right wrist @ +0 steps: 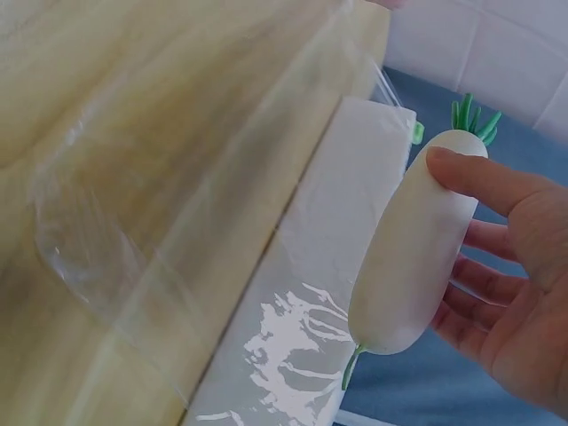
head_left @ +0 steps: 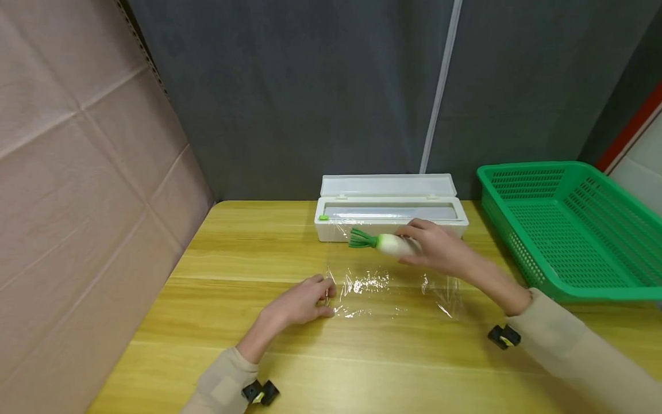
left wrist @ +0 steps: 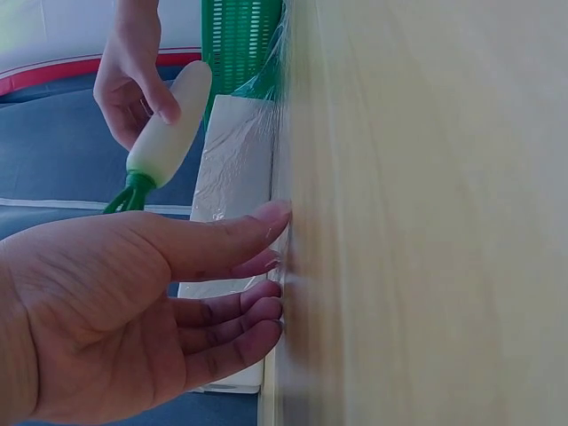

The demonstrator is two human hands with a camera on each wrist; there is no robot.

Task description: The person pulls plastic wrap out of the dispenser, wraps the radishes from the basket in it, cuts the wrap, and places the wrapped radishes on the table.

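Note:
A white radish with green leaves is in my right hand, the thumb on one side and fingers on the other. In the right wrist view the radish shows whole, with a thin green root tip. Below it, a sheet of clear cling film stretches over the wooden table from a white film dispenser. My left hand rests at the film's left edge. Its fingertips touch down at the film and tabletop, thumb and fingers spread apart.
The dispenser's lid stands raised, and a small green cutter sits at its left end. A green plastic basket occupies the right side. A dark grey curtain hangs behind the table, with a pinkish covered wall at left.

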